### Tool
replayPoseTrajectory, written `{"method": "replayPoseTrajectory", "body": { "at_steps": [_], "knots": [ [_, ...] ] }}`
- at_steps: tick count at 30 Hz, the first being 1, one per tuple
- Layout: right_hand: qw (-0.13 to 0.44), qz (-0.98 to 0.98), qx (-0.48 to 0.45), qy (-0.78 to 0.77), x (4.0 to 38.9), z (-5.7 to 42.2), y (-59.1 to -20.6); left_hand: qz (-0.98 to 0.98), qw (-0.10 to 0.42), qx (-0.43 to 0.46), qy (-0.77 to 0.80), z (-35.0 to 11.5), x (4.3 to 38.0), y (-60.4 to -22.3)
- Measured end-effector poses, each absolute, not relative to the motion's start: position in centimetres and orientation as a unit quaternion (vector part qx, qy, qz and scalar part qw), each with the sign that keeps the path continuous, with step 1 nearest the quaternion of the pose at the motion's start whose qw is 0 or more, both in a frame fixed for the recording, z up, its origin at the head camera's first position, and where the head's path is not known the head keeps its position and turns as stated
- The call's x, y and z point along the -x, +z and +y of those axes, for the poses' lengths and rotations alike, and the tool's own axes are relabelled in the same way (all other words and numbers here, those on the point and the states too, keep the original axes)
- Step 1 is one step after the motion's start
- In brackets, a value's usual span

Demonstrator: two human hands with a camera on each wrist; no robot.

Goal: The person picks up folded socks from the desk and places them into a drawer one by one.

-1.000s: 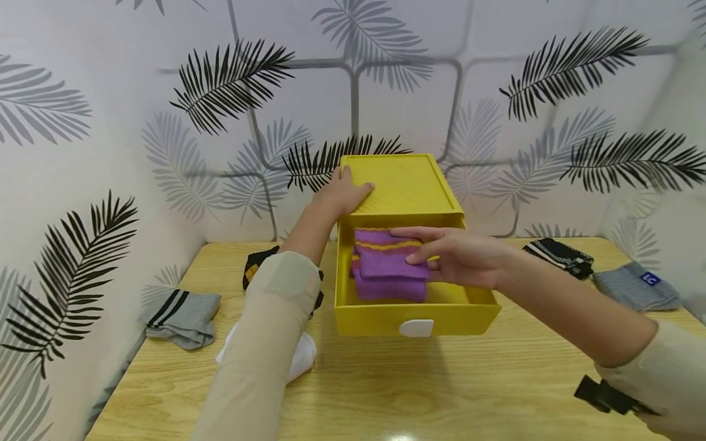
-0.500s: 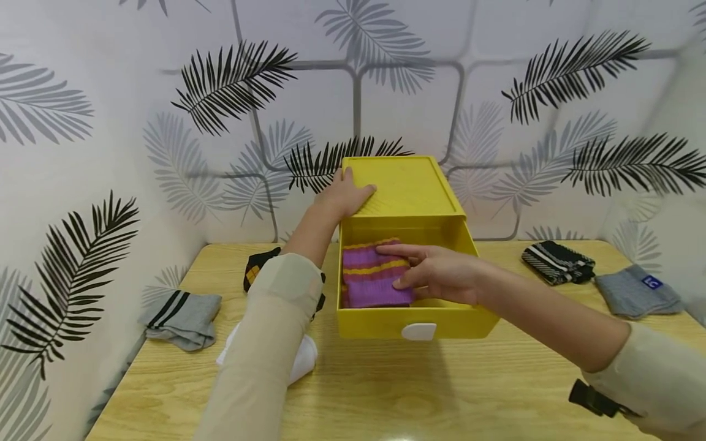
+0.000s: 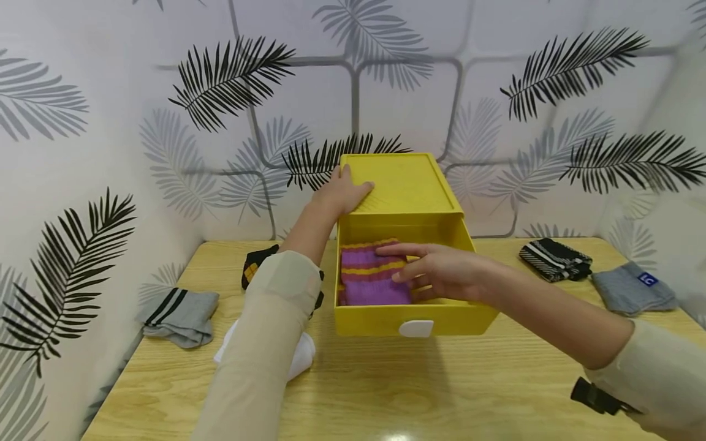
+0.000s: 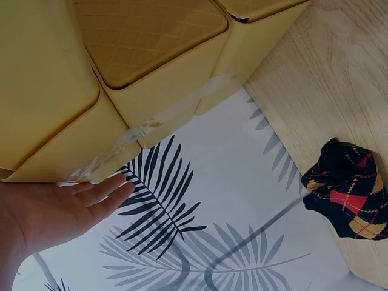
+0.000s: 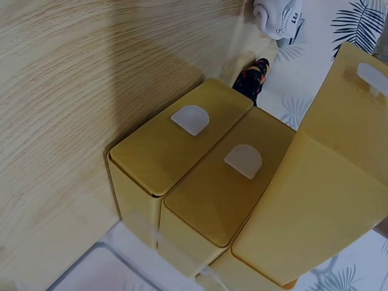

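A yellow drawer unit (image 3: 402, 184) stands on the wooden table with its top drawer (image 3: 369, 321) pulled out toward me. Folded purple socks (image 3: 375, 288) with yellow and maroon stripes lie in the left part of that drawer. My right hand (image 3: 441, 271) is inside the drawer, its index finger extended over the socks and its thumb at their right edge. On the unit's top left edge rests my left hand (image 3: 344, 193), thumb spread on the top. The left wrist view has this hand (image 4: 54, 212) against the unit's side, fingers loosely extended.
To the left are grey striped socks (image 3: 182, 315), white socks (image 3: 302, 358) and dark argyle socks (image 4: 351, 200). Black-and-white socks (image 3: 557, 260) and grey socks (image 3: 634, 288) lie at right. Two lower drawers (image 5: 188, 145) are closed. A leaf-patterned wall stands behind.
Since a second ago, the purple socks have gone down and left onto the drawer floor, with the right hand following. The left hand keeps its place. Little differs from half a second ago.
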State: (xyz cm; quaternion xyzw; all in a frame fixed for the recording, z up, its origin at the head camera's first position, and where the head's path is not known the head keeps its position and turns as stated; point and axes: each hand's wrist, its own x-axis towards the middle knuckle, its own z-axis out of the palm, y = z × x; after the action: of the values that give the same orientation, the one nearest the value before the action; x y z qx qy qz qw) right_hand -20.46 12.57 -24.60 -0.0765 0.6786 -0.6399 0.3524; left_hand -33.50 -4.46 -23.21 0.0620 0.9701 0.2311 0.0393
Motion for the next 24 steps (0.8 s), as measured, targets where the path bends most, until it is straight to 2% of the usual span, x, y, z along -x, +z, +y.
{"method": "replayPoseTrajectory", "body": {
  "at_steps": [9,15,20,24],
  "knots": [
    [0.354,0.675,0.088,-0.641,19.3,14.4,-23.4,0.972,0.030,-0.066,0.225,-4.5,33.6,-23.3],
    [0.344,0.667,0.169,-0.638,18.0,16.7,-21.7,0.970,0.037,-0.067,0.230,-4.4,33.6,-23.2],
    [0.274,0.673,0.249,-0.640,17.6,20.1,-20.5,0.970,0.043,-0.065,0.230,-4.4,33.6,-23.2],
    [0.175,0.716,0.250,-0.628,18.1,23.5,-20.5,0.968,0.048,-0.068,0.238,-4.6,33.6,-23.3]
  ]
}}
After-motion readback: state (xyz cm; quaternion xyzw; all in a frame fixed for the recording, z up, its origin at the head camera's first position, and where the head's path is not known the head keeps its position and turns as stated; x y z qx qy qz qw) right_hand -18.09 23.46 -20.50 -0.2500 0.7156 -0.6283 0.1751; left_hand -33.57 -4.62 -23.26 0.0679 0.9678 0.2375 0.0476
